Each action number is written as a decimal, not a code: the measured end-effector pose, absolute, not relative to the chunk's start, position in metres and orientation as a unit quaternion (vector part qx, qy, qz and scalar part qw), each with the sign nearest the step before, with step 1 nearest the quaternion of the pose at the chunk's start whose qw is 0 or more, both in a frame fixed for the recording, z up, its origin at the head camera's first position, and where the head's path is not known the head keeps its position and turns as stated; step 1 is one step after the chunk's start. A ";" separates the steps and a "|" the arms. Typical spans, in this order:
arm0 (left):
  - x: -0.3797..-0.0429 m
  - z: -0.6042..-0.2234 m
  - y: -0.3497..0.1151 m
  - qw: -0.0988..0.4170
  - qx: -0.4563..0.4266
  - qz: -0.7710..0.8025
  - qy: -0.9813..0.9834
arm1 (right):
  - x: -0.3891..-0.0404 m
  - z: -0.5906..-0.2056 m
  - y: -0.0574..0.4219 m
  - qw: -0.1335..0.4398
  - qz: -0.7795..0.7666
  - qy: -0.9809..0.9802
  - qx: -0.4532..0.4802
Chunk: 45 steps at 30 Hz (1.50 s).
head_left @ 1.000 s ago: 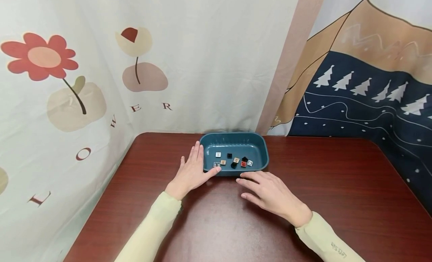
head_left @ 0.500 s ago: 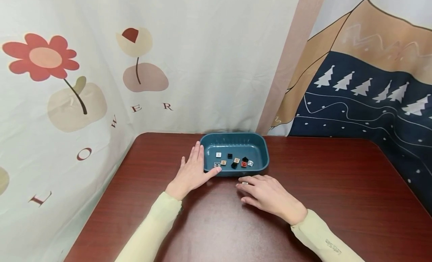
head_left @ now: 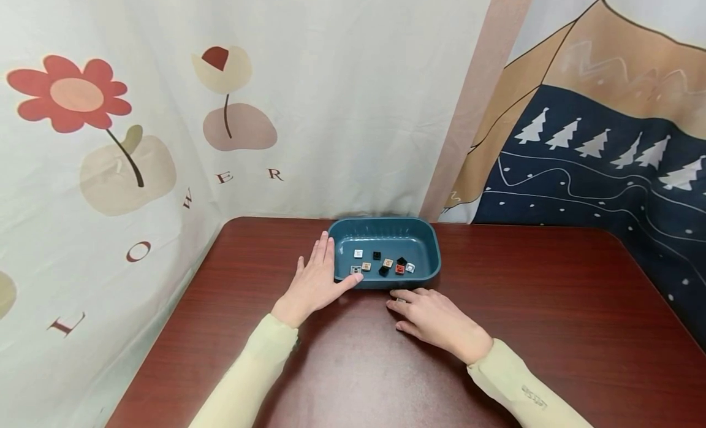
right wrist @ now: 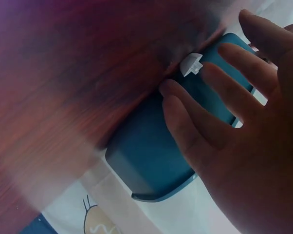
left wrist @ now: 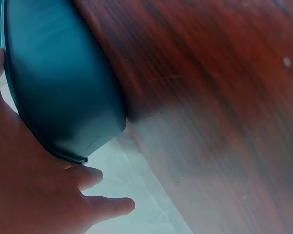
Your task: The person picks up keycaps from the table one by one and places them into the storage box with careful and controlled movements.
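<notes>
A dark teal rectangular tray (head_left: 386, 229) stands at the far edge of the table, with several small square pieces (head_left: 399, 269) in white, black, tan and red lying inside. My left hand (head_left: 313, 285) rests along its left side, fingers straight and thumb at the front rim. Just in front of the tray, my right hand (head_left: 436, 321) lies low over the table with fingers spread. A small white piece with a protruding stem (right wrist: 191, 64) is beside its fingertips; whether the fingers touch it I cannot tell. In the head view the fingers mostly hide that piece.
The reddish-brown wooden table (head_left: 551, 311) extends to both sides and toward me. A white curtain with flower prints (head_left: 331, 109) hangs behind and to the left. A navy and tan printed cloth (head_left: 595, 170) hangs at the right.
My right hand has drawn back from the tray's front rim to the table before it, where a white piece has come into view under its fingers. The left hand has stayed put.
</notes>
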<state>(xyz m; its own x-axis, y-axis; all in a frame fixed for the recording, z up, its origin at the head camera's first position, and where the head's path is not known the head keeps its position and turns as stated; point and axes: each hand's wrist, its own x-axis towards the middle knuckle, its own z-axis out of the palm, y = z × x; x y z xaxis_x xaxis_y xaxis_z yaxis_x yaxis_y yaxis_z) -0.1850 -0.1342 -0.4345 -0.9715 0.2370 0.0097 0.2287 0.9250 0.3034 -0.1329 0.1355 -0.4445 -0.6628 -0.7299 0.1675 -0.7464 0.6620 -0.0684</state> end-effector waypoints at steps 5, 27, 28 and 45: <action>-0.185 -0.434 -0.134 0.015 0.118 0.157 0.980 | -0.133 -0.448 0.134 0.068 0.053 -0.912 0.402; -0.187 -0.435 -0.135 0.022 0.116 0.155 0.981 | -0.123 -0.449 0.140 0.093 0.095 -0.908 0.399; -0.187 -0.435 -0.135 0.023 0.116 0.156 0.981 | -0.123 -0.449 0.140 0.094 0.095 -0.907 0.400; -0.186 -0.435 -0.135 0.023 0.118 0.156 0.980 | -0.118 -0.447 0.146 0.076 0.109 -0.907 0.400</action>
